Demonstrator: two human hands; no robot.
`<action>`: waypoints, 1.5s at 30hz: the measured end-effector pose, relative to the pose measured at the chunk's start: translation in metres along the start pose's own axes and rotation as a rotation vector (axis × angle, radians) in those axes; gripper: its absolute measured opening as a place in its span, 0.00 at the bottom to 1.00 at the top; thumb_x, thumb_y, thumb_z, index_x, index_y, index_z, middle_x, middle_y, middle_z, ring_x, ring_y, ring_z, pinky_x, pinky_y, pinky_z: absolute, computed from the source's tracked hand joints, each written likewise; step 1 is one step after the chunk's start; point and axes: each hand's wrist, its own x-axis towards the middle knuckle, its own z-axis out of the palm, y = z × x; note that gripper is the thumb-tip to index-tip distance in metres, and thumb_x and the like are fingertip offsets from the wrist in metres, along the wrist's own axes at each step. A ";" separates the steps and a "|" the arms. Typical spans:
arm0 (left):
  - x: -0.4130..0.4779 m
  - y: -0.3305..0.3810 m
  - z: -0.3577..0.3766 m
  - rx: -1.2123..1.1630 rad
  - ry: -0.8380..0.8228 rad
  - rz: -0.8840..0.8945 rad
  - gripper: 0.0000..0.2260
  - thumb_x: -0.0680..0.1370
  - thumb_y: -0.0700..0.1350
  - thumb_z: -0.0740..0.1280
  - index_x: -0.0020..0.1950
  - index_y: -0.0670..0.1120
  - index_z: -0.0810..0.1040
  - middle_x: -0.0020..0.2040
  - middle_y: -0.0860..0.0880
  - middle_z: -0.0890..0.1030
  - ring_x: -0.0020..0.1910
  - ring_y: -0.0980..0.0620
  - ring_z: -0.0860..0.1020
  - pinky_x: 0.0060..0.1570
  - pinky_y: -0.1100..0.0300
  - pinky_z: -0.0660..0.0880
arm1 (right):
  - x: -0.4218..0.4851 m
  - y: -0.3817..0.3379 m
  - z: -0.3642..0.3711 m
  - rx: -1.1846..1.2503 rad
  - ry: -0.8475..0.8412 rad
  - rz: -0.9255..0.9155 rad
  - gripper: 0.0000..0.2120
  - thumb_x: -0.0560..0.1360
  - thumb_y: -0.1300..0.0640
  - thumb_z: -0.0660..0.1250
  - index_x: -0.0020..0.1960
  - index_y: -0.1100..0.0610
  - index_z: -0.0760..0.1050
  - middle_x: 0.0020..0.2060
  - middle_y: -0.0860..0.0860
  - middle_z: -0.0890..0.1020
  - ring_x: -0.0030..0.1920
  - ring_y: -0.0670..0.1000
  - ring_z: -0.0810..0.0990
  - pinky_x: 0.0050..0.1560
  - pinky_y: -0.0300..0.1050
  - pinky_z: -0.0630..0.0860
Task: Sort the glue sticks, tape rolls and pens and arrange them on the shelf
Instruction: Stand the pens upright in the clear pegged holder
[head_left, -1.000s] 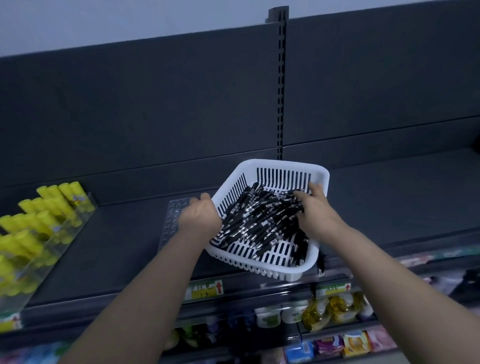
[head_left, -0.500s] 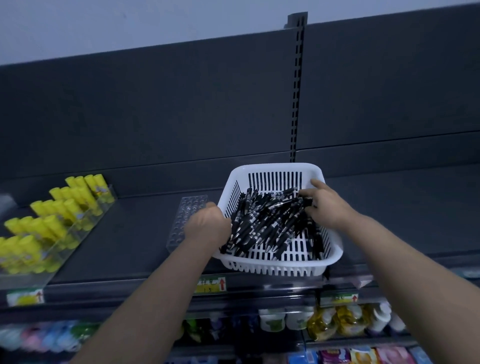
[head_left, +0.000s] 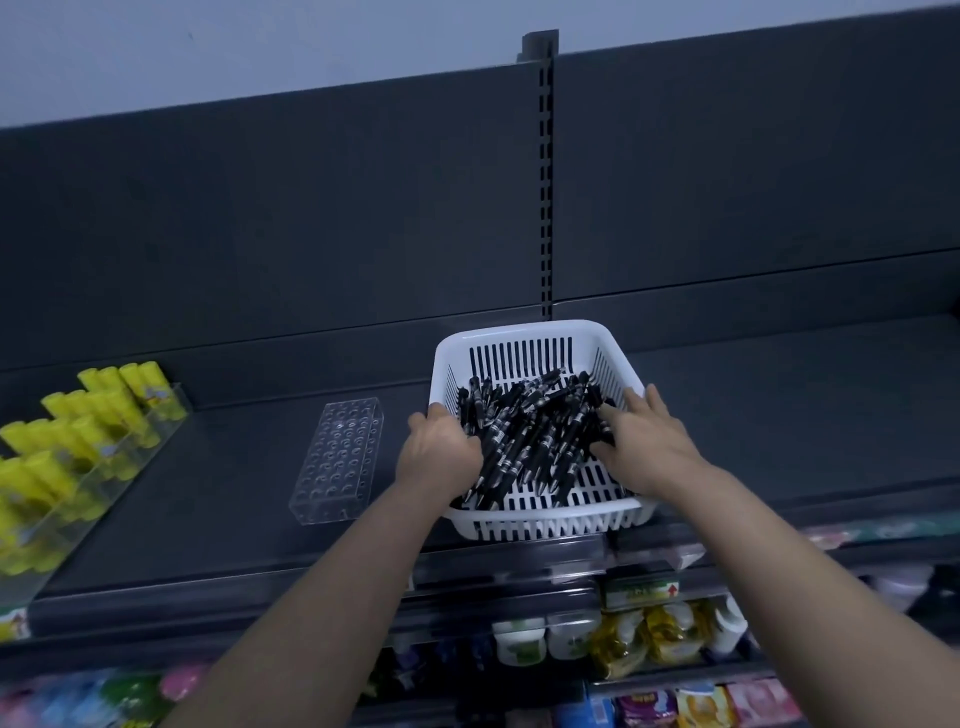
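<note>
- Head view: the white basket (head_left: 519, 332), tipped up off the boards a second ago, now sits flat on the dark shelf (head_left: 208, 519), with its near wall at the front lip.
- Left hand (head_left: 441, 457) has left the basket's left rim, which it gripped earlier, and has moved inside onto the black pens (head_left: 530, 436).
- Right hand (head_left: 649, 447) has come off the far right corner and dropped onto the pile's right side.
- Left fingers (head_left: 470, 449) are bent down into the left edge of the pile and touch the pens; whether they actually clasp any I cannot tell.
- Right fingers (head_left: 636, 402) are spread wide and nearly straight, lying on the pens and gripping nothing.
- Pens all lie in a loose heap inside the basket.
- Just left of the basket stands a clear pen holder (head_left: 340, 457) full of round holes, now entirely in view.
- Yellow glue sticks (head_left: 88, 415) stand in rows in a clear tray at the shelf's far left, well apart from the basket.
</note>
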 end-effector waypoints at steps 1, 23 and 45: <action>0.001 0.000 0.000 0.000 -0.001 -0.001 0.24 0.81 0.50 0.60 0.72 0.39 0.59 0.67 0.40 0.65 0.60 0.41 0.73 0.47 0.54 0.69 | 0.000 0.000 0.001 -0.016 -0.001 -0.003 0.24 0.80 0.47 0.59 0.73 0.54 0.62 0.77 0.57 0.52 0.77 0.61 0.41 0.73 0.59 0.55; 0.060 -0.163 -0.056 0.092 0.007 0.110 0.22 0.80 0.38 0.59 0.73 0.53 0.68 0.70 0.46 0.70 0.68 0.45 0.68 0.63 0.50 0.71 | 0.029 -0.185 0.024 -0.003 0.253 -0.326 0.16 0.75 0.61 0.60 0.60 0.52 0.75 0.57 0.52 0.79 0.58 0.57 0.77 0.51 0.50 0.76; 0.110 -0.153 -0.068 -0.067 -0.036 0.459 0.14 0.80 0.49 0.63 0.65 0.50 0.76 0.63 0.48 0.77 0.63 0.47 0.72 0.62 0.52 0.71 | 0.044 -0.211 0.037 0.087 0.336 -0.142 0.17 0.77 0.59 0.59 0.62 0.48 0.76 0.57 0.50 0.80 0.58 0.56 0.77 0.52 0.50 0.76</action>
